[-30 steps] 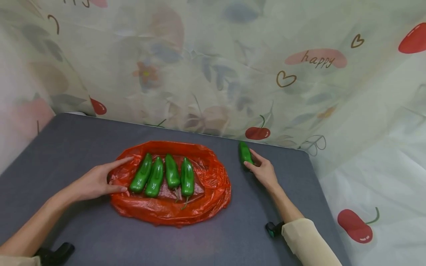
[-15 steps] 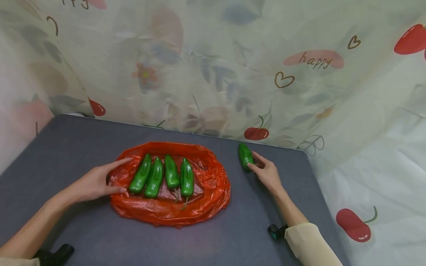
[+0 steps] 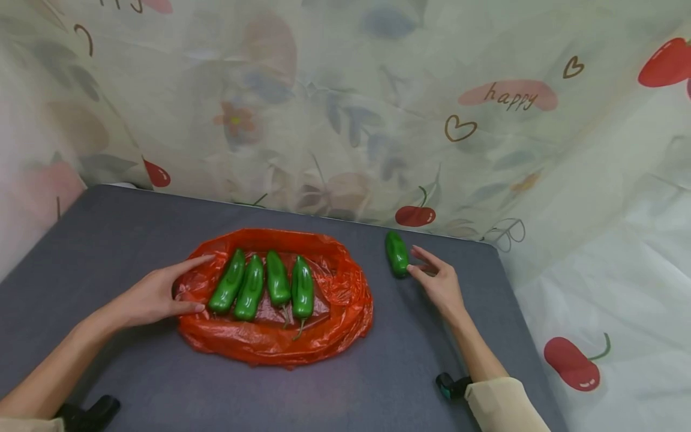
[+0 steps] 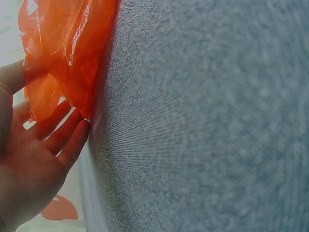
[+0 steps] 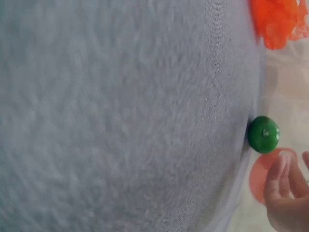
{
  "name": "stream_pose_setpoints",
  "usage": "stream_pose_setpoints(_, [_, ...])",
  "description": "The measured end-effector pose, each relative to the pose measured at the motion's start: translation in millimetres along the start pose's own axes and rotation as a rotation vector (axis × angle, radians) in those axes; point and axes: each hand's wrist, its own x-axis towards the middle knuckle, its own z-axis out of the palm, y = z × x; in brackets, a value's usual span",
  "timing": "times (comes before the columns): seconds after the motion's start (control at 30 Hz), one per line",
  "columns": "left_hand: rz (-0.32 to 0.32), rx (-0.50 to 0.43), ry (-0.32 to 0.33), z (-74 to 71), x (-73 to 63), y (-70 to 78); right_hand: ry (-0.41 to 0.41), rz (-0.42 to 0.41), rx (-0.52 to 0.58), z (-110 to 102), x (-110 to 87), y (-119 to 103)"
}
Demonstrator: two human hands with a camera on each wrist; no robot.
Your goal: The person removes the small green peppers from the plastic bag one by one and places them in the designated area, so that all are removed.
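At the table's (image 3: 324, 396) far edge, right of the bag (image 3: 351, 294): loose pepper (image 3: 397, 255), green, lying flat, long axis pointing roughly away from the person. Right hand (image 3: 441, 287) just beside it, released, thumb and fingers apart, nothing in grasp. Thumb tip sits right by the pepper's near end; can't tell if it touches. Right wrist view shows that pepper end-on, small pale mark in the middle, fingertips close by.

Left hand (image 3: 153, 294) at the bag's left side, fingers extended, not clenched. Index lies on the bag's left wall, thumb lower at the near left, spread well apart. Left wrist view has the bag's film hanging between thumb and fingers, no firm grasp visible.

Bag is red plastic, thin, sides pushed down into a crumpled ring. Four peppers (image 3: 278, 282) inside, side by side, left pair tilted, right pair closer to straight, thin stems toward the person. Table top is dark grey. Behind it, pale printed cloth (image 3: 345, 114) with cherries, hearts and "happy" lettering.
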Motion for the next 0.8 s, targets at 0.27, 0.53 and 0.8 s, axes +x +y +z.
stream_pose_setpoints(0.27, [0.000, -0.024, 0.000, 0.8, 1.1, 0.3, -0.070, -0.039, 0.114, 4.9, -18.0, -35.9])
stream_pose_setpoints(0.53, [0.020, -0.009, 0.004, 2.4, 3.3, 0.9, -0.093, -0.055, 0.199, 15.2, -23.5, -36.3])
stream_pose_setpoints(0.8, [0.004, -0.017, 0.002, 1.5, 1.9, 0.9, -0.148, -0.122, 0.236, 34.1, -24.6, -31.8])
